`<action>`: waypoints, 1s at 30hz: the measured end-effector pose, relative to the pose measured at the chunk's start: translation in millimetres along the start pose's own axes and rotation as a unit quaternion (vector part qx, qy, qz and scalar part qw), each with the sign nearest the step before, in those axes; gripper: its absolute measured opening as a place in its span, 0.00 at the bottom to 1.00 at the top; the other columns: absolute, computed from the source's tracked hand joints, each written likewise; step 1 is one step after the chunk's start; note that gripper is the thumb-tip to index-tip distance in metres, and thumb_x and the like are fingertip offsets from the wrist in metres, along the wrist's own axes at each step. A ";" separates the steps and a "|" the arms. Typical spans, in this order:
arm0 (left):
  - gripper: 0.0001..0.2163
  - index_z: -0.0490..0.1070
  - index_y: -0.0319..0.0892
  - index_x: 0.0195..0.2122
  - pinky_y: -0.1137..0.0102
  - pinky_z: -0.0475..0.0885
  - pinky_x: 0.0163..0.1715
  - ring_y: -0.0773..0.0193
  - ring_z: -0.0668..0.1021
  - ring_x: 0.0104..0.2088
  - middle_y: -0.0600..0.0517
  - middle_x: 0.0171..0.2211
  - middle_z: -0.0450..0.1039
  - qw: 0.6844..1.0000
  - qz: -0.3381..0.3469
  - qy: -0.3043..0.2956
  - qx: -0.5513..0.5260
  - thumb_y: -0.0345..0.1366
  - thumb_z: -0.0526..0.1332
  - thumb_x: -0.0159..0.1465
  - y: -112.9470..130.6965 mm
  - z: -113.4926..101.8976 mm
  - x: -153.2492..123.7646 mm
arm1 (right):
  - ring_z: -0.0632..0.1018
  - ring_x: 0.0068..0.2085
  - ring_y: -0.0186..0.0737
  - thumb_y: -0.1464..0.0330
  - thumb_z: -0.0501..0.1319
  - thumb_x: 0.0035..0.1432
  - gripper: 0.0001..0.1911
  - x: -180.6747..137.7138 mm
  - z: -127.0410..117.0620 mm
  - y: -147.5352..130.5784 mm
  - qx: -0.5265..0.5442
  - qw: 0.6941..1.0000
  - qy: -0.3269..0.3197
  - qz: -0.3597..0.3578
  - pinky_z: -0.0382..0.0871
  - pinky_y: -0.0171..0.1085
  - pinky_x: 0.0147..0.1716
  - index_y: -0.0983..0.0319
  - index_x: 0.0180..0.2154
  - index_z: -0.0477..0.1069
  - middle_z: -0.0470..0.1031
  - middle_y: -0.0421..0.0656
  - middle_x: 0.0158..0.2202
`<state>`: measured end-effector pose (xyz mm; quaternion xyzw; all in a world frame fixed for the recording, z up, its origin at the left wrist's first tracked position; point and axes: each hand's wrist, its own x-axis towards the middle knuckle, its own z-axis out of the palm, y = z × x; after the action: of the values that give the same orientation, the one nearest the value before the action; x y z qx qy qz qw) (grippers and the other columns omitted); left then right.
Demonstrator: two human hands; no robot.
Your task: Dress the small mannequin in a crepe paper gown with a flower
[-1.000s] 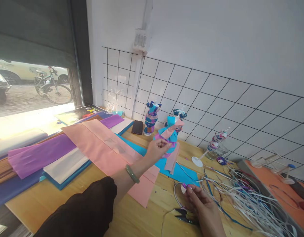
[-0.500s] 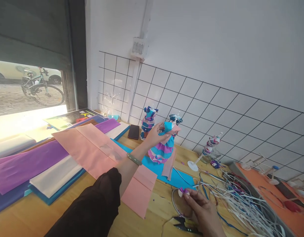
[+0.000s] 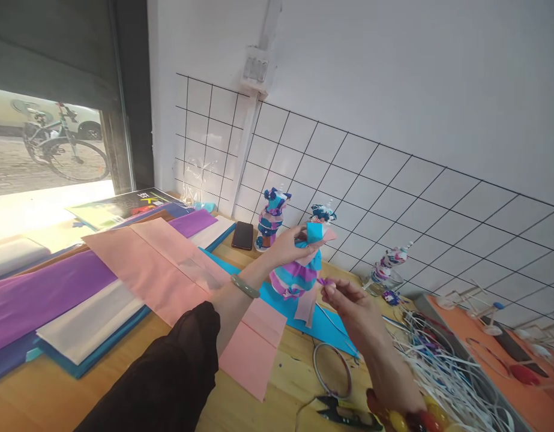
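Note:
My left hand (image 3: 291, 245) grips the upper part of a small dress form (image 3: 297, 275) clothed in blue, purple and pink paper. Its full striped skirt hangs over the blue sheet (image 3: 277, 303). Between the thumb and fingers of my right hand (image 3: 349, 297) is a small purple bow (image 3: 323, 282), held just right of the skirt and apart from it. Part of the bow is hidden by the fingertips. Below the right hand lie a wire ring (image 3: 316, 366) and black thread snips (image 3: 335, 413).
Pink paper (image 3: 186, 264) and purple paper (image 3: 47, 306) spread across the left. Behind stand another dressed form (image 3: 271, 219) and a phone (image 3: 243, 236). At right lie tangled white strips (image 3: 457, 366), a tilted dressed form (image 3: 389, 261) and an orange-bottomed tray (image 3: 497, 354). A wire grid (image 3: 349, 180) lines the wall.
My right hand has lifted the bow from above the wire ring up and forward, close to the skirt. My left hand keeps its hold on the dress form.

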<state>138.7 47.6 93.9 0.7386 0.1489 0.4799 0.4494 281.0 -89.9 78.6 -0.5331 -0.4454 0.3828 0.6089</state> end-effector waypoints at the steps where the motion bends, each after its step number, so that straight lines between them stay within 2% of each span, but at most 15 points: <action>1: 0.22 0.65 0.43 0.51 0.62 0.68 0.49 0.58 0.73 0.47 0.47 0.47 0.71 1.000 -0.002 0.001 0.004 0.43 0.62 0.57 1.8 0.7 -0.9 | 0.76 0.31 0.39 0.63 0.71 0.41 0.14 5.3 6.5 -0.2 0.024 1.000 0.003 -0.003 0.72 0.40 0.35 0.60 0.32 0.77 0.77 0.43 0.29; 7: 0.21 0.67 0.41 0.49 0.64 0.67 0.49 0.58 0.73 0.47 0.48 0.45 0.72 1.000 -0.009 0.004 0.024 0.45 0.60 0.58 4.5 5.9 -3.9 | 0.76 0.30 0.37 0.65 0.72 0.40 0.10 21.0 30.0 -3.4 0.099 0.993 0.037 -0.046 0.71 0.36 0.30 0.59 0.29 0.77 0.78 0.41 0.28; 11: 0.21 0.68 0.39 0.48 0.64 0.68 0.47 0.56 0.73 0.46 0.46 0.45 0.73 0.999 -0.020 -0.005 0.035 0.45 0.61 0.57 2.5 11.1 -5.4 | 0.76 0.32 0.35 0.66 0.71 0.42 0.09 19.7 27.2 -4.8 0.108 0.992 0.042 -0.055 0.70 0.32 0.28 0.59 0.30 0.78 0.79 0.41 0.30; 19: 0.17 0.67 0.40 0.47 0.67 0.69 0.45 0.60 0.74 0.45 0.48 0.44 0.72 0.998 0.018 -0.054 0.012 0.39 0.61 0.56 2.0 18.2 -8.6 | 0.74 0.27 0.30 0.67 0.72 0.41 0.11 16.0 21.7 -6.4 0.127 0.989 0.071 -0.024 0.68 0.29 0.25 0.59 0.30 0.78 0.77 0.39 0.29; 25: 0.17 0.67 0.39 0.47 0.67 0.70 0.43 0.61 0.75 0.43 0.48 0.43 0.72 0.997 0.015 -0.077 0.027 0.39 0.61 0.57 5.4 17.6 -10.4 | 0.75 0.29 0.34 0.64 0.71 0.43 0.13 18.1 21.7 -1.8 0.059 0.991 0.093 -0.077 0.68 0.32 0.28 0.61 0.33 0.77 0.77 0.41 0.28; 30: 0.16 0.67 0.40 0.47 0.67 0.68 0.46 0.62 0.74 0.45 0.48 0.44 0.72 0.996 0.046 -0.076 0.023 0.37 0.60 0.58 5.0 19.5 -10.3 | 0.72 0.26 0.32 0.62 0.71 0.41 0.15 21.8 15.1 1.9 0.008 0.984 0.142 -0.107 0.67 0.32 0.25 0.61 0.32 0.77 0.76 0.41 0.29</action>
<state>148.9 28.0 89.3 0.7893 0.0917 0.4388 0.4196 273.4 -64.5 80.2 -0.5268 -0.4054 0.2395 0.7077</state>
